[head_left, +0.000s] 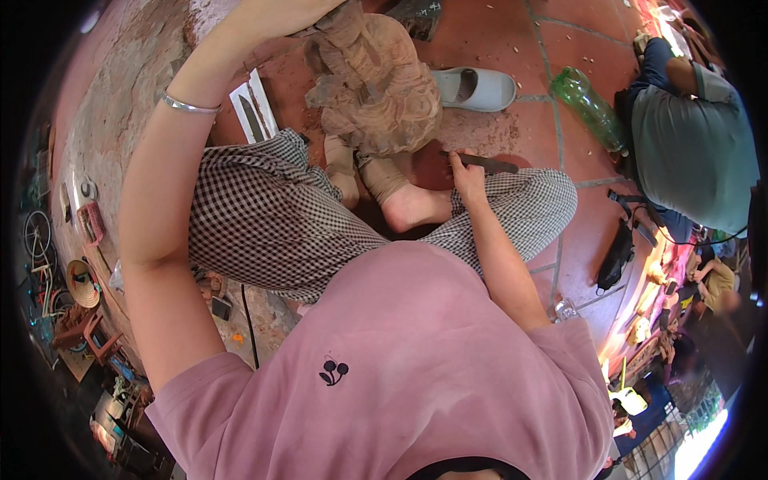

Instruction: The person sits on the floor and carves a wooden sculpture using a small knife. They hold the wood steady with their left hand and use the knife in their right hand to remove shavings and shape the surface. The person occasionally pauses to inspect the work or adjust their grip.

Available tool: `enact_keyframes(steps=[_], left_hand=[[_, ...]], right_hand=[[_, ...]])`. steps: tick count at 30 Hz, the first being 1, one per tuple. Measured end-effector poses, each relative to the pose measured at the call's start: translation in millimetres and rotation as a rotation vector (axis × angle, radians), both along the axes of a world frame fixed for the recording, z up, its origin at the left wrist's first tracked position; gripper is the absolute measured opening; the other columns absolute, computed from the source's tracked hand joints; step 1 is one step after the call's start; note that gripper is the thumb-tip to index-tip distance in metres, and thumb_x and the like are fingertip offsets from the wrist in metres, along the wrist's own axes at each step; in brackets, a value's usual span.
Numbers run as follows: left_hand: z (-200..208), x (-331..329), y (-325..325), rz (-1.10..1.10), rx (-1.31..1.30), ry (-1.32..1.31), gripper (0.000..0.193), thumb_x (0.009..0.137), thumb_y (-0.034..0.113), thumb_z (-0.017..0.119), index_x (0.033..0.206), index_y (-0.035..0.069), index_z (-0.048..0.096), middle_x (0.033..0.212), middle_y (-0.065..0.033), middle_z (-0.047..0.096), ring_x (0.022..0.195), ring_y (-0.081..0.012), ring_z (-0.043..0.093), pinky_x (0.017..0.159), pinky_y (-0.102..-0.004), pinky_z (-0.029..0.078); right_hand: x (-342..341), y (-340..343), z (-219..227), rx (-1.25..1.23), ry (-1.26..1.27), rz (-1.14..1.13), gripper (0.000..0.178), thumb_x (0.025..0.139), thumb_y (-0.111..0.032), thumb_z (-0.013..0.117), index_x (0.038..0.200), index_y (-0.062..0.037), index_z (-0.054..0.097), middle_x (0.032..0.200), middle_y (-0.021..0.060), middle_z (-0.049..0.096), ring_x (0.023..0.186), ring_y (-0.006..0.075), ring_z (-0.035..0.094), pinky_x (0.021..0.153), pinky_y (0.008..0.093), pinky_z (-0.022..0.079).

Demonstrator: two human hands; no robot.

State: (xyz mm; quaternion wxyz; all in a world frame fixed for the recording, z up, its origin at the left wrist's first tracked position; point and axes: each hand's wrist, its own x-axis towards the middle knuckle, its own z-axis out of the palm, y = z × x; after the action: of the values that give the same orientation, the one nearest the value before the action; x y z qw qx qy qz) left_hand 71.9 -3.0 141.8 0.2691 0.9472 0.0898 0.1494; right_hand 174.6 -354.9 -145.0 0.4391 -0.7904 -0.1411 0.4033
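A brown carved figure (384, 88), which looks like wood with deep folds and rounded forms, stands between my folded legs, in front of my bare feet. My left hand (300, 11) reaches to its upper end and grips it there; the fingers are partly cut off by the top edge of the picture. To the right of the figure's base, my right hand (468, 176) is closed round a slim dark carving tool (494, 165). Its thicker end points right and its thin end points toward the figure. The tool's tip is too small to make out clearly.
A white sheet with a dark blade (254, 110) lies left of the figure. On the right are a grey slipper (478, 89), a green plastic bottle (588, 108) and a black pouch (616, 254) on red tiles. Another person (694, 144) sits close by at the right.
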Motion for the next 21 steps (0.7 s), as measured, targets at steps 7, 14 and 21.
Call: enact_keyframes(steps=[7, 14, 21], left_hand=[[-5, 0, 2, -0.009, 0.013, -0.041, 0.022, 0.094, 0.019, 0.06, 0.086, 0.0, 0.069, 0.084, -0.0146, 0.068, 0.08, -0.0313, 0.065, 0.072, -0.0399, 0.051], [-3, 4, 2, -0.028, 0.008, -0.04, 0.023, 0.093, 0.02, 0.059, 0.084, 0.001, 0.068, 0.082, -0.0155, 0.067, 0.081, -0.0338, 0.065, 0.073, -0.042, 0.051], [-23, 1, 8, -0.061, 0.079, -0.176, 0.023, 0.094, 0.022, 0.059, 0.085, 0.003, 0.068, 0.085, -0.0142, 0.067, 0.086, -0.0336, 0.064, 0.076, -0.0437, 0.05]], right_hand=[[-4, 12, 26, 0.247, 0.306, -0.174, 0.015, 0.093, -0.01, 0.067, 0.093, 0.0018, 0.057, 0.078, 0.0099, 0.069, 0.07, 0.017, 0.069, 0.063, 0.0272, 0.055], [-1, 23, 27, 0.295, 0.146, -0.059, 0.012, 0.091, -0.002, 0.065, 0.092, 0.0001, 0.054, 0.085, 0.0075, 0.065, 0.077, 0.0157, 0.069, 0.066, 0.0267, 0.056], [-25, 9, 33, 0.205, -0.07, 0.181, 0.007, 0.091, -0.001, 0.054, 0.098, 0.0002, 0.057, 0.089, 0.0066, 0.064, 0.075, 0.0131, 0.062, 0.068, 0.0276, 0.053]])
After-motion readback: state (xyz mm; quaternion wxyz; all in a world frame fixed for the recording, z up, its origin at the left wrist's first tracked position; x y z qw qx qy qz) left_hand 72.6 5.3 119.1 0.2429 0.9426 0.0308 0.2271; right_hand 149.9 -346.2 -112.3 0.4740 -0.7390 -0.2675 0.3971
